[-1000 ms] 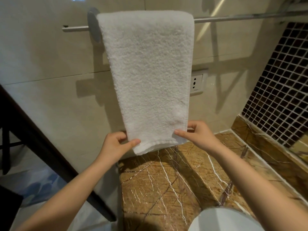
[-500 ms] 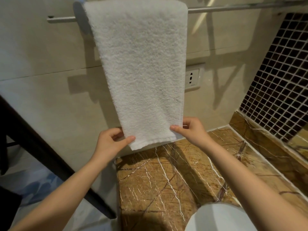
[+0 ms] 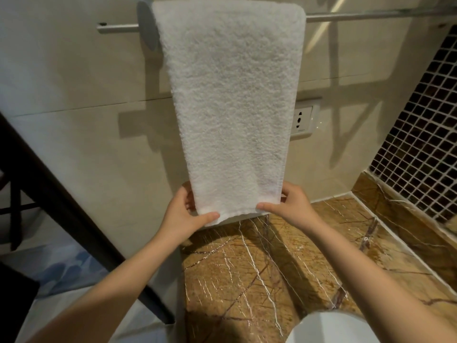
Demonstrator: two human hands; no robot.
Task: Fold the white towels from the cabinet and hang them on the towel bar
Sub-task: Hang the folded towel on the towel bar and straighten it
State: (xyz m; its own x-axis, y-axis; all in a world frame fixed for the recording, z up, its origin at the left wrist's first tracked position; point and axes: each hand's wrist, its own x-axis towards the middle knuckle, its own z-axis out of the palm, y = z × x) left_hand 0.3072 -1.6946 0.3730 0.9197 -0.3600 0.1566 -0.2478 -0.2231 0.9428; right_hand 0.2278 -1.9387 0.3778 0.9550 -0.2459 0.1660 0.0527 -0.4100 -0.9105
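Over the round chrome towel bar [image 3: 371, 16] a folded white terry towel [image 3: 232, 107] is draped. Its lower corners are pinched by the left hand [image 3: 184, 216] and right hand [image 3: 291, 206]. Hanging appears nearly complete; squaring the hem, then release, is judged next.

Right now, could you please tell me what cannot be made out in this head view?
Head view only:
Back layer of the towel, and the towel bar under it: hidden by the towel's front layer.
Fingertips of the left hand and right hand: behind the towel's hem.
Bar's right end: cut off by the frame edge.
White rounded object at the bottom: cropped, unidentifiable.
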